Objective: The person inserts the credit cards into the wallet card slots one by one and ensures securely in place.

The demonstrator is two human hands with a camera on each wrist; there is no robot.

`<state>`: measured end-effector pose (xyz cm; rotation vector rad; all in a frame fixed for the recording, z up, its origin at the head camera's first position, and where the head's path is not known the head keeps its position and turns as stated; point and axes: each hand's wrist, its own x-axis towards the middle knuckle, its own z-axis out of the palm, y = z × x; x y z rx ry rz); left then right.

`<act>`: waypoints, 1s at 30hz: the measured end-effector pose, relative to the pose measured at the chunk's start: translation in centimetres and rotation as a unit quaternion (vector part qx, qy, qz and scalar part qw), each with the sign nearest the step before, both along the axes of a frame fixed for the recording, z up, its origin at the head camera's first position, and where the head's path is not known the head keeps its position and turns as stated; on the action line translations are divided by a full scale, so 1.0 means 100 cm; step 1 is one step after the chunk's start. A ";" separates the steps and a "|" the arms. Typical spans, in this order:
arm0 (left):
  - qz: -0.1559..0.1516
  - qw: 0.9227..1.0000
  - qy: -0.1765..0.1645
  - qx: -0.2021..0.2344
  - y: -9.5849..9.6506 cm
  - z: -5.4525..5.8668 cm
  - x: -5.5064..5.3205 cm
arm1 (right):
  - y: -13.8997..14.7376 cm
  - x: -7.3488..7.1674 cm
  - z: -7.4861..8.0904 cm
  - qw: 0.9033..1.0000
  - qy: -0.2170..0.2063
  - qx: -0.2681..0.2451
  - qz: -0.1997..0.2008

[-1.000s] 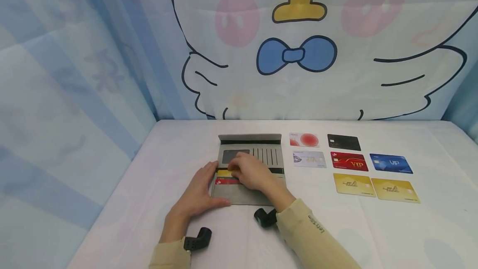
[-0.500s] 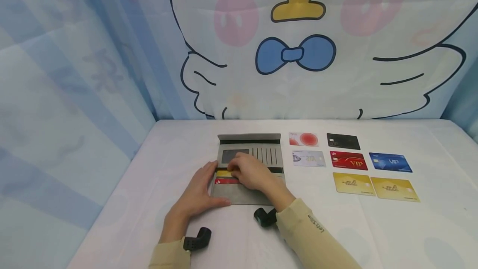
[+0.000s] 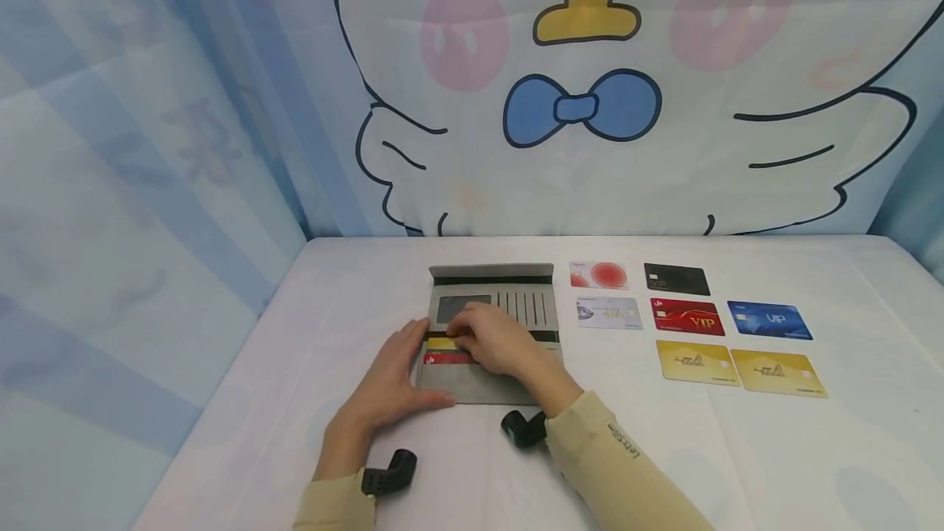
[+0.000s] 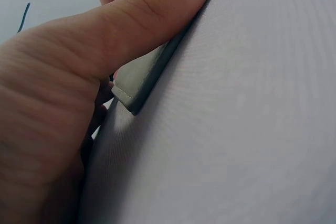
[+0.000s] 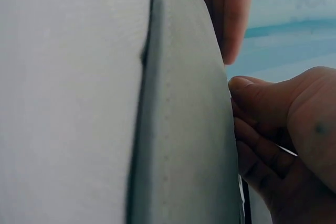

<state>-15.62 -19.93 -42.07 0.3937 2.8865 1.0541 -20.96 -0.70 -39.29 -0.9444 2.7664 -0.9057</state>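
A grey card wallet lies unfolded on the table, its rows of slots facing up. A yellow card shows as a narrow strip in a left slot, and just below it a red card peeks out. My right hand has curled fingers pinching at the yellow card's upper edge, hiding its right part. My left hand rests on the wallet's left side, fingers along that edge. In the left wrist view, the straight thumb presses on the wallet's stitched front border.
Right of the wallet, several cards lie flat in loose rows: a white-and-red card, a silver card, a black card, a red VIP card, a blue card and two gold ones. A printed curtain hangs behind the table.
Both hands stay in place at the wallet, the right fingers still at the yellow card. The cards on the table have not moved.
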 end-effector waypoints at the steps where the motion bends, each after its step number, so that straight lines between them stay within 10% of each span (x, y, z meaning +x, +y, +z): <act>1: -0.002 1.000 0.002 0.000 0.000 0.000 0.000 | 0.001 0.000 0.000 1.000 -0.003 -0.005 0.000; 30: 0.000 1.000 -0.007 -0.002 0.000 0.000 -0.001 | 0.040 -0.010 0.010 0.996 -0.047 -0.051 -0.061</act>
